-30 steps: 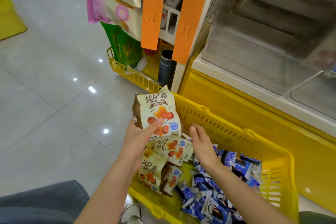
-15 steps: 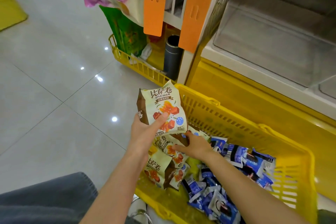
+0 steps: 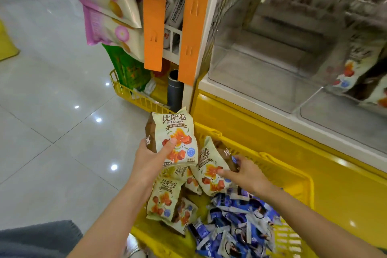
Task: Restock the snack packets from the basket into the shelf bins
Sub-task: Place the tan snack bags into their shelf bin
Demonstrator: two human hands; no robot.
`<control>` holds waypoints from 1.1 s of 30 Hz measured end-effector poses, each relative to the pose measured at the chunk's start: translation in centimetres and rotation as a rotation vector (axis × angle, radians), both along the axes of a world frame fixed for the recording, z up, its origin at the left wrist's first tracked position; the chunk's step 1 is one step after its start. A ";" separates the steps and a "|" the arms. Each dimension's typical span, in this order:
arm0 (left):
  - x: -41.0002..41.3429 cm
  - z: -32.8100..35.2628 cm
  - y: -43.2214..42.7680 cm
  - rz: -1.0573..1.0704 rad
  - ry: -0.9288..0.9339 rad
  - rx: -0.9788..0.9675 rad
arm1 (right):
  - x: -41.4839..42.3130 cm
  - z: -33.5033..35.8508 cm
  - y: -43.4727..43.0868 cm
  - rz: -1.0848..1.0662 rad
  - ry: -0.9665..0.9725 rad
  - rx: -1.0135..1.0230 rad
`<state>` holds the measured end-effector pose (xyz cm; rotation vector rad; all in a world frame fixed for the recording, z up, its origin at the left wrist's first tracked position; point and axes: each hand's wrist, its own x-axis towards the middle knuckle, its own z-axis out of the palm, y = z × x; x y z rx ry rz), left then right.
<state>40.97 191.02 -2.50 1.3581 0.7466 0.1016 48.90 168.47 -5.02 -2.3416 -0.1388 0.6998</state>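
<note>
My left hand point(image 3: 154, 156) holds a cream and brown snack packet point(image 3: 173, 132) upright over the near left corner of the yellow basket point(image 3: 293, 176). My right hand point(image 3: 245, 174) grips a second packet of the same kind point(image 3: 209, 168), lifted partly out of the pile. More such packets point(image 3: 165, 199) lie in the basket's left part, and several small blue packets point(image 3: 236, 224) fill its right part. Clear shelf bins point(image 3: 261, 81) stand above the basket; the bin at far right holds matching packets point(image 3: 356, 69).
A yellow shelf base point(image 3: 261, 132) runs behind the basket. Orange strips point(image 3: 154, 31) and hanging pink and green bags point(image 3: 109, 12) are at the shelf end, with a yellow wire rack point(image 3: 134, 96) and a dark cylinder point(image 3: 174, 90) below. Grey tiled floor point(image 3: 52, 100) lies left.
My right hand has closed on a second packet in the basket and raised it. The left hand keeps its packet in about the same place. The view tilted up toward the bins.
</note>
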 end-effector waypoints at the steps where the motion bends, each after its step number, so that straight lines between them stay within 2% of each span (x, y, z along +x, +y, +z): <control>1: 0.1 0.6 -0.3 -0.017 -0.024 0.008 | 0.1 1.5 -0.9 -0.054 0.000 0.050; 6: 1.4 3.9 -2.5 -0.138 -0.131 0.094 | 0.1 9.3 -5.3 -0.258 -0.122 0.224; 10: 3.3 7.1 -4.6 -0.218 -0.201 0.155 | 0.4 14.8 -8.9 -0.324 -0.318 0.307; 14: 5.0 10.6 -7.2 -0.323 -0.315 0.166 | 1.8 19.0 -12.6 -0.475 -0.530 0.399; 17: 6.1 12.5 -9.2 -0.383 -0.362 0.168 | 3.6 21.1 -14.7 -0.614 -0.618 0.449; 27: 10.3 14.0 -13.5 -0.412 -0.365 0.076 | 11.8 21.9 -17.1 -0.745 -0.508 0.437; 31: 11.6 14.1 -14.3 -0.389 -0.367 0.057 | 14.6 20.0 -17.2 -0.685 -0.279 0.448; 33: 12.1 14.2 -14.5 -0.377 -0.371 0.055 | 15.5 19.0 -17.5 -0.618 -0.259 0.362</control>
